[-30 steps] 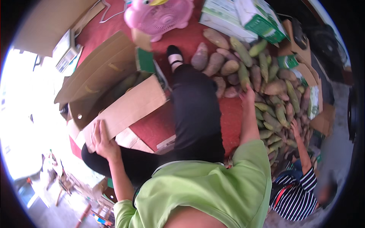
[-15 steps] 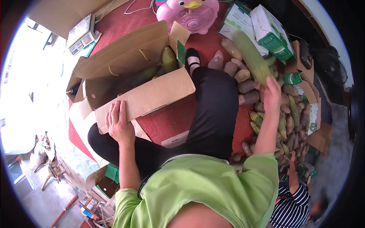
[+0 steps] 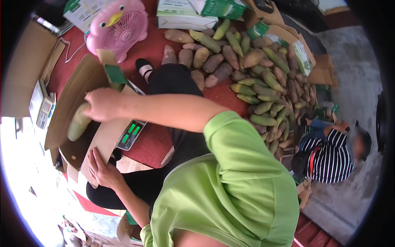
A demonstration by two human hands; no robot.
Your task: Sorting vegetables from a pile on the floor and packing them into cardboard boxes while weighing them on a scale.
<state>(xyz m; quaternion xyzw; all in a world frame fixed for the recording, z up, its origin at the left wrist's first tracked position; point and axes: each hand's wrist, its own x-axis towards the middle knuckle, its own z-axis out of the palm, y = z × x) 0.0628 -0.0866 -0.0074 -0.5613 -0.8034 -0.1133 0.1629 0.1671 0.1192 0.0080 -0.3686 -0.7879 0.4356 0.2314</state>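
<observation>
A long pale-green radish [image 3: 78, 122] is gripped by its upper end in my right hand [image 3: 103, 106], tilted inside a cardboard box [image 3: 68, 103]. My right arm reaches across my body to get there. My left hand [image 3: 103, 168] rests on the box's near flap [image 3: 108, 138], fingers stretched out over the cardboard. Beside that flap, partly under the box, a digital scale [image 3: 131, 131] shows a lit green display. The box's inside is largely hidden by my right hand and the flap.
A heap of green and purplish radishes [image 3: 263, 88] covers the right side of the red mat [image 3: 156, 144]. A pink bird-shaped fan [image 3: 123, 29], white-and-green cartons [image 3: 185, 16] and another scale [image 3: 41, 105] stand around. A person in a striped shirt [image 3: 329, 158] sits at right.
My right hand has carried the radish from the heap leftward into the box. The view has swung right, showing the scale and more of the other person. My left hand stays on the flap.
</observation>
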